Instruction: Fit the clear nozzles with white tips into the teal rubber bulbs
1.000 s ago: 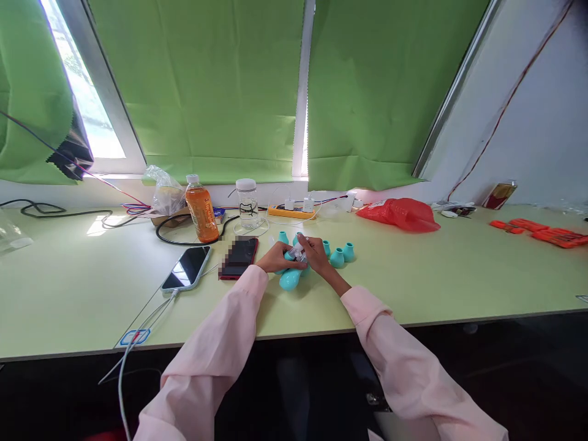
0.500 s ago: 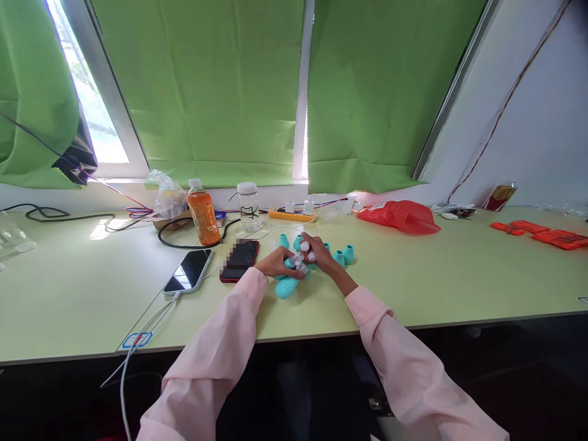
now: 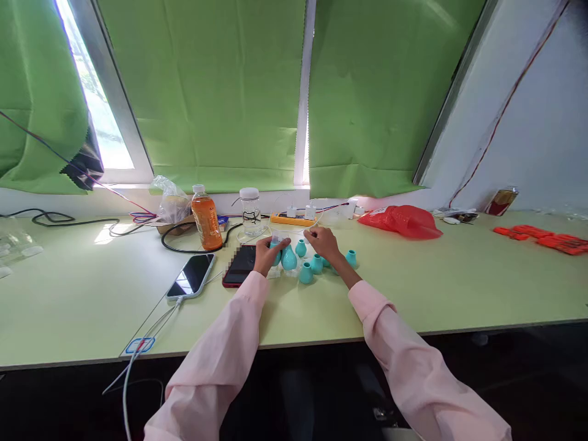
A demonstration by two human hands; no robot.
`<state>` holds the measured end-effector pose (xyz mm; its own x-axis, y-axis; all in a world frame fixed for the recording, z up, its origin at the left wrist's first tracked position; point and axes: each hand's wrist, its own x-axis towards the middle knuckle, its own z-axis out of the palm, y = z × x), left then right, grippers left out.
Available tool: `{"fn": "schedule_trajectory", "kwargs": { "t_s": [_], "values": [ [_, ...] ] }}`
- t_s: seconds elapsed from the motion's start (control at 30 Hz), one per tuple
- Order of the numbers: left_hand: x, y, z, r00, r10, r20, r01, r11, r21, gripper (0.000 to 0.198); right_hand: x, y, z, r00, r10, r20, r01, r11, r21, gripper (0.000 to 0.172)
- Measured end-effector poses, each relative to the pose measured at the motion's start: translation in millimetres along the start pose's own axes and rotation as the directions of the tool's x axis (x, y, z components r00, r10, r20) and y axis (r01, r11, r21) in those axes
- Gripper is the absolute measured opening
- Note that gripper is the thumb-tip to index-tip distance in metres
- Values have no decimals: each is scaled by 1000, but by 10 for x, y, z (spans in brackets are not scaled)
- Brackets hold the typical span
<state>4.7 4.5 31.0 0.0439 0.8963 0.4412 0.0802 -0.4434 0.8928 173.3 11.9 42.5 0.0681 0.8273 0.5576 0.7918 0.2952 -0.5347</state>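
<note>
My left hand (image 3: 265,256) is closed around a turquoise bulb (image 3: 275,253) with a clear part at its top. A second pear-shaped turquoise bulb (image 3: 289,258) hangs beside it, close to the fingertips; I cannot tell whether it is gripped too. My right hand (image 3: 323,243) is held a little to the right with its fingers pinched together; what they hold, if anything, is hidden. Under and between the hands stand several open-necked turquoise pieces, among them a front one (image 3: 305,273) and a right one (image 3: 351,257).
A dark phone (image 3: 239,267) lies just left of my left hand, and a light-framed phone (image 3: 192,277) with cables lies further left. Behind stand an orange drink bottle (image 3: 206,219), a clear jar (image 3: 250,213) and a power strip (image 3: 292,219). A red bag (image 3: 402,222) lies at the back right.
The bulbs in my left hand have turned from lying tilted to hanging down and moved left and up. My right hand has drawn away from the left; its white pieces no longer show.
</note>
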Motion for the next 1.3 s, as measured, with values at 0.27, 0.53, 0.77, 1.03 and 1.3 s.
{"fn": "schedule_trajectory", "kwargs": {
  "t_s": [0.27,0.53,0.77,1.03,1.3],
  "values": [
    [26,-101,12,994,31,-105,-34,999,-31,31,131,-30,179,957,-118,265,198,934,-298,28],
    [58,-201,3,996,3,-84,-4,1000,-17,29,59,43,228,943,-197,267,274,917,-291,30],
    [39,-170,31,997,-8,-79,4,999,-41,28,-229,-28,194,971,-241,16,241,967,-80,35],
    [-28,-34,52,999,-32,-36,26,988,-155,31,-513,-219,248,958,-269,-97,284,935,213,31],
    [-58,42,56,999,-5,36,13,972,-237,27,-512,-156,304,965,-190,-179,236,928,287,25]
  ]
}}
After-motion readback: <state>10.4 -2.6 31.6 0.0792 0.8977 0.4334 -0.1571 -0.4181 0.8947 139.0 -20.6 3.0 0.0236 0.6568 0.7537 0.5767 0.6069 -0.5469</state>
